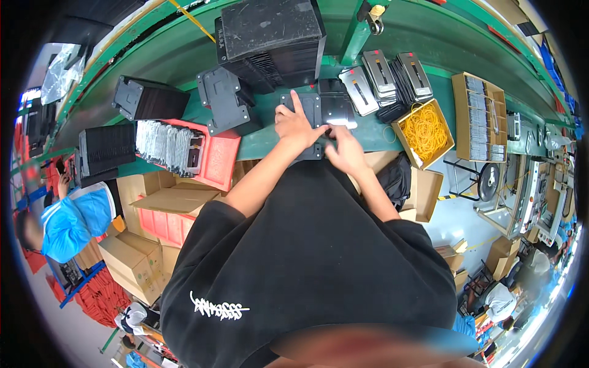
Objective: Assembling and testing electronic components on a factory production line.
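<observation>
On the green bench before me lies a flat black plate (pixel 311 110) with small studs at its corners. My left hand (pixel 293 127) rests on it, index finger stretched away and thumb reaching right, holding nothing. My right hand (pixel 346 151) is bent at the plate's near right edge, its fingers curled in close to my left thumb. What those fingers grip, if anything, is too small to make out. Just beyond them is a dark, glossy flat piece (pixel 336 110) with a bright reflection, beside the plate.
A tall stack of black trays (pixel 270 30) stands behind my hands, with more black plates (pixel 224 98) to the left. A red bin (pixel 218 161) carries thin grey-white pieces. Rightward are silver-framed panels (pixel 359 92), a box of yellow rubber bands (pixel 427 136) and a divided carton (pixel 478 116).
</observation>
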`<state>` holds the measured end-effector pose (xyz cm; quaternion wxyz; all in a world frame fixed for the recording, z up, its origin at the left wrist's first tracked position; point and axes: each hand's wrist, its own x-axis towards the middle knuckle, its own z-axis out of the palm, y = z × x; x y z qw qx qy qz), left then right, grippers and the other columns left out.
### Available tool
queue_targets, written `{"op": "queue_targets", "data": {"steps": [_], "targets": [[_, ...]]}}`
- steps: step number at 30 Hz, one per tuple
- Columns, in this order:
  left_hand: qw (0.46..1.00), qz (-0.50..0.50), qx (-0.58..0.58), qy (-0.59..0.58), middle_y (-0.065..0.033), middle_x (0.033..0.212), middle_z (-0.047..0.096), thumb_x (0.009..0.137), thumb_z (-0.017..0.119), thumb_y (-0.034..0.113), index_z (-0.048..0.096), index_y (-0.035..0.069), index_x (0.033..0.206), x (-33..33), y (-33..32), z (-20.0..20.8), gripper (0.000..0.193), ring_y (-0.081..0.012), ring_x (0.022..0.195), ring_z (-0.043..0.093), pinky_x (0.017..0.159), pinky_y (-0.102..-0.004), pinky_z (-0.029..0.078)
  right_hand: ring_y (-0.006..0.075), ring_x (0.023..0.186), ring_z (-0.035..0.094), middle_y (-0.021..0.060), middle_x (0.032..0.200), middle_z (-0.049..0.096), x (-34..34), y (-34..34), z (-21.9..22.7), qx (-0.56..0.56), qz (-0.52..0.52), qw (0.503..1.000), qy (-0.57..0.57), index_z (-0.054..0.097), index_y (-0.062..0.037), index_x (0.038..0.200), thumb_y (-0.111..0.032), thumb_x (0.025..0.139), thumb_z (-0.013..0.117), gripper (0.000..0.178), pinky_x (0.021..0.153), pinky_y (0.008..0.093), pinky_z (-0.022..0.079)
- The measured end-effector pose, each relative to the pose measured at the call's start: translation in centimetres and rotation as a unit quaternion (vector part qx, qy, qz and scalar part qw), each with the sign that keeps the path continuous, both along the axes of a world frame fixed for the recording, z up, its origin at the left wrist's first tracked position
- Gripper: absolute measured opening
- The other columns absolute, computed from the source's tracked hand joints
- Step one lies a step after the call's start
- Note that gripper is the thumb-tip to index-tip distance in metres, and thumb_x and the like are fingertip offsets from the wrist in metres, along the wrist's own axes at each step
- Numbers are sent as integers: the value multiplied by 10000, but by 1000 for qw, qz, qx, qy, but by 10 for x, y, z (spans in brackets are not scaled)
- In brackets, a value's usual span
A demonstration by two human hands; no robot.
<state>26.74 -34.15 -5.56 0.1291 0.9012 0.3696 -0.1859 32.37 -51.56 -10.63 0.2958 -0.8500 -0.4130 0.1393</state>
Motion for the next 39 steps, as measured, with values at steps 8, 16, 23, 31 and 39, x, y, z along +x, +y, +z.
{"op": "queue_targets", "data": {"steps": [8,16,23,31,39], "targets": [[996,-19,64,54,-411,1273,411,763,606,783,-29,38,1602,5,-7,-5,1290,-450,1036,579,886,-435,500,352,957,662,122,1144,626,-41,-1,19,4,25,983,180,563,-77,1253,-287,806,785,541,794,423,541],[963,43,-214,-159,-421,1284,481,761,648,730,83,2,1588,-72,50,81,1237,-486,1237,540,1043,-471,447,347,920,686,110,1105,665,-29,14,26,-36,41,996,68,513,-56,1293,-388,814,778,640,766,449,548],[982,106,151,32,-342,1277,537,662,627,853,216,88,1597,-64,140,138,1276,-418,1154,594,951,-437,497,383,748,702,194,917,696,-47,89,48,-170,-24,985,1,277,-29,1514,-500,831,723,942,658,485,560],[976,90,189,54,-331,1259,560,589,554,964,245,164,1601,-32,181,81,1327,-420,1125,623,933,-453,509,316,769,733,185,848,727,-49,137,51,-407,-13,913,5,99,-28,1588,-597,826,655,1101,629,427,575],[964,17,198,-177,-280,1180,589,815,651,665,471,83,1448,-70,127,103,878,-424,1029,625,873,-477,517,364,923,720,271,937,711,10,94,70,-167,14,976,140,278,-86,1564,-592,828,652,968,758,483,569]]}}
